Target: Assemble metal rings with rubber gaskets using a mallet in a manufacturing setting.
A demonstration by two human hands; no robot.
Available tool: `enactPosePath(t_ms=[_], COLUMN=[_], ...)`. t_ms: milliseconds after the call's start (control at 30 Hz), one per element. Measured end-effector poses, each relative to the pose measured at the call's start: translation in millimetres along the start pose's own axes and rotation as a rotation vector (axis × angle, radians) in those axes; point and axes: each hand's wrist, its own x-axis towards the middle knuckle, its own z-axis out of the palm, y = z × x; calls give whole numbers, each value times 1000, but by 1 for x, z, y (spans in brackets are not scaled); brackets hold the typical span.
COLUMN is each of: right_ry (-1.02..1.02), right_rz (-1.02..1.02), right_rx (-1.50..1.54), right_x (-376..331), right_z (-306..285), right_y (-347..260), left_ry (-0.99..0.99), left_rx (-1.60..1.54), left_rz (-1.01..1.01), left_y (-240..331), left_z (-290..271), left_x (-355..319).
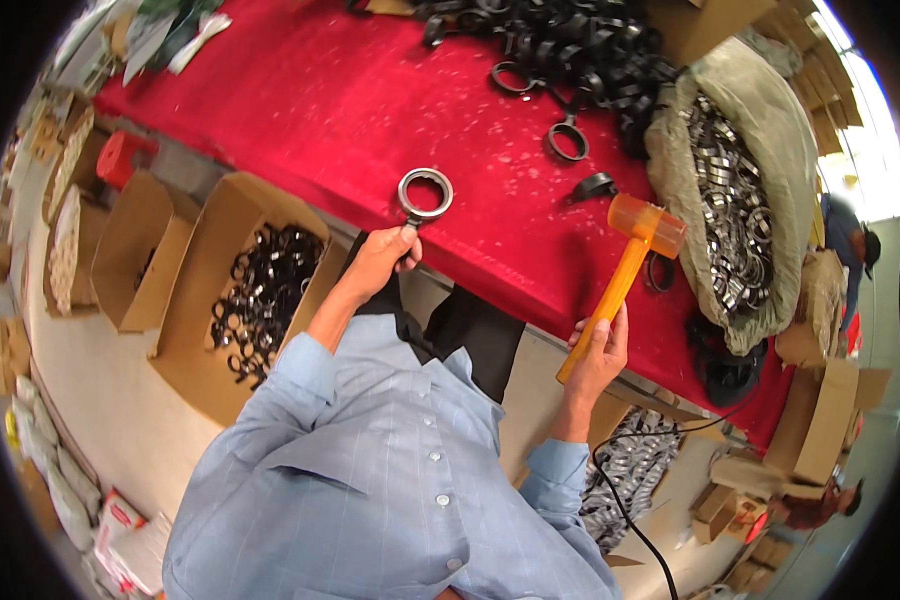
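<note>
My left hand (378,262) is closed around the short handle of a metal ring clamp (425,193), holding it flat on the near edge of the red table (320,100). The clamp's round head lies just beyond my fingers, pointing away from me and a little right.

My right hand (598,352) is wrapped tight around the low end of an orange mallet (630,262). Its handle runs up and away from my fist, leaning right, so the clear orange head (648,224) hangs over the cloth well to the right of the clamp, not touching it.

So the clamp lies left of the mallet head, across open cloth, at much the same depth on the table. A black ring (568,140) lies farther off between them, and a sack of metal bands (735,200) sits at the far right.
</note>
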Motion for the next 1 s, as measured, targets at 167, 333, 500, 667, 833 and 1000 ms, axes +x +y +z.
enactPosePath(t_ms=[167, 333, 500, 667, 833, 1000], right_ry=[-221, -276, -455, -512, -382, -658], right_rz=[-113, -634, -668, -522, -540, -734], right_rx=[-89, -62, -459, -528, -213, -592], right_x=[-29, -49, -56, -49, -55, -37], right_z=[27, 41, 46, 65, 74, 106], right_y=[-76, -101, -37, -51, -119, -85], left_ry=[8, 10, -17, -19, 30, -23], left_rx=[-28, -51, -102, -117, -67, -99], left_rz=[149, 107, 107, 142, 209, 182], left_y=[-22, -16, -23, -38, -34, -39], left_z=[-7, -6, -3, -6, -6, -5], left_x=[-6, -18, -27, -23, -23, -18])
